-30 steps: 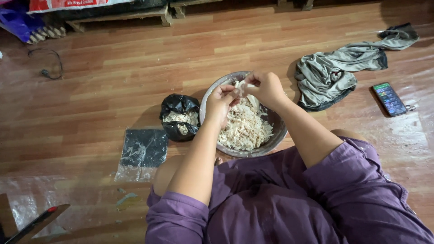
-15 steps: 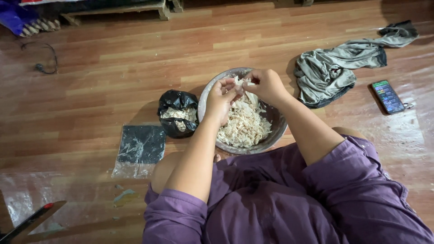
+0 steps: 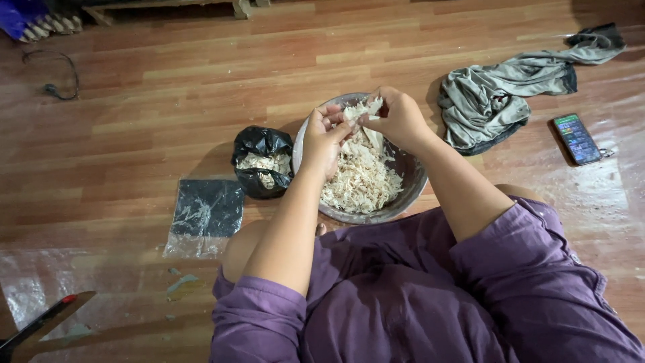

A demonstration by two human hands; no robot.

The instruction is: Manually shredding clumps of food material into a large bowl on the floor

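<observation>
Counted: 1 metal bowl (image 3: 408, 176), 1 black bag (image 3: 261, 160), 1 phone (image 3: 576, 138), 1 grey cloth (image 3: 494, 97), 1 flat plastic pouch (image 3: 205, 215). Bowl approx. half full of pale shreds (image 3: 359, 178), prob. meat. Bag w/ similar bits. Left hand (image 3: 324, 140) & right hand (image 3: 398, 119) both pinched on 1 pale strip (image 3: 363, 109) above bowl. Wood floor (image 3: 168, 101).

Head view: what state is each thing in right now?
Left hand: pinching a pale meat piece.
Right hand: pinching the same piece.
Metal bowl: holding a heap of shredded meat.
Black bag: open, pale scraps inside.
Phone: screen lit.
Grey cloth: crumpled.
Flat plastic bag: lying flat.
</observation>
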